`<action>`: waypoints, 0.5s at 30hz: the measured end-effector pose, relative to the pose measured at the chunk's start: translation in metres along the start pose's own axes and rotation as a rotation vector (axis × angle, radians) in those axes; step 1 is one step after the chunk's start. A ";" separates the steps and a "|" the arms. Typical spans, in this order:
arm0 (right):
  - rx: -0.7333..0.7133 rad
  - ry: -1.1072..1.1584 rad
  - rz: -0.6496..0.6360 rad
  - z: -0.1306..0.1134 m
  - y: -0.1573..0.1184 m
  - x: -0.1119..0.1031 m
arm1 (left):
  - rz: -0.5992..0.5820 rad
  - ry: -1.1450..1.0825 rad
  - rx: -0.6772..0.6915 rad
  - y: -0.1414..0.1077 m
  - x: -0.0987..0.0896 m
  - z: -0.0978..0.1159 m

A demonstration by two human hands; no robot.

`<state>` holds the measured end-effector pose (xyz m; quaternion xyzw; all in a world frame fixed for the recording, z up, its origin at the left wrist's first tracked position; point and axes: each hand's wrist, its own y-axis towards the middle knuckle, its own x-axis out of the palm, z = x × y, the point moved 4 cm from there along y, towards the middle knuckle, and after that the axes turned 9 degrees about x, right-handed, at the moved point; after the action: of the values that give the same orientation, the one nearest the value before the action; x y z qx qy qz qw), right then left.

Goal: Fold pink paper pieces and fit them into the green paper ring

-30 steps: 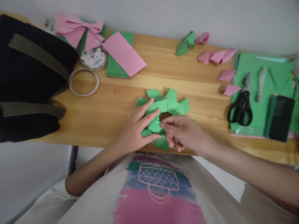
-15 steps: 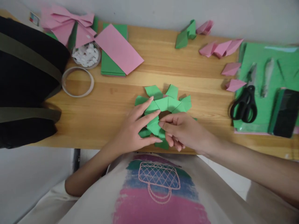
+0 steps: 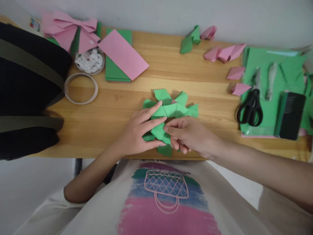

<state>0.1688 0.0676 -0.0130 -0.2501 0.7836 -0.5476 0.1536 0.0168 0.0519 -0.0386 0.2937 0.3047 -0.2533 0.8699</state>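
Note:
A ring of folded green paper [image 3: 170, 109] with petal-like flaps lies on the wooden table near its front edge. Over its left side rests my left hand [image 3: 141, 130], fingers spread and pressing on the folds. My right hand [image 3: 187, 133] covers the lower right part of the ring. Its thumb and forefinger pinch the inner edge of the paper, while the other fingers curl loosely below. Part of the ring is hidden beneath both hands. A small bit of pink shows at the top between two flaps.
Scissors [image 3: 250, 107], a cutter [image 3: 271, 81] and a phone [image 3: 291, 116] lie on green sheets [image 3: 264, 58] at right. Folded pink pieces [image 3: 225, 54] stand nearby. At left are a tape roll [image 3: 81, 88], a container of white bits [image 3: 90, 61], pink paper [image 3: 124, 54] and a black bag [image 3: 26, 88].
Both hands keep nearly the same places on the green ring, which has turned slightly. The camera view has shifted a little, moving the items on the right leftward in the picture.

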 end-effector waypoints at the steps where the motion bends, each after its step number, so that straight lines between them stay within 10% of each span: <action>1: 0.008 0.001 0.005 0.000 0.000 0.000 | 0.008 -0.021 -0.004 0.000 0.000 0.000; 15: 0.028 0.014 0.004 -0.004 0.000 0.001 | 0.235 -0.291 -0.323 0.006 -0.005 -0.007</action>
<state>0.1664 0.0702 -0.0113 -0.2426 0.7773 -0.5600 0.1529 0.0141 0.0624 -0.0373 0.1445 0.1765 -0.1380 0.9638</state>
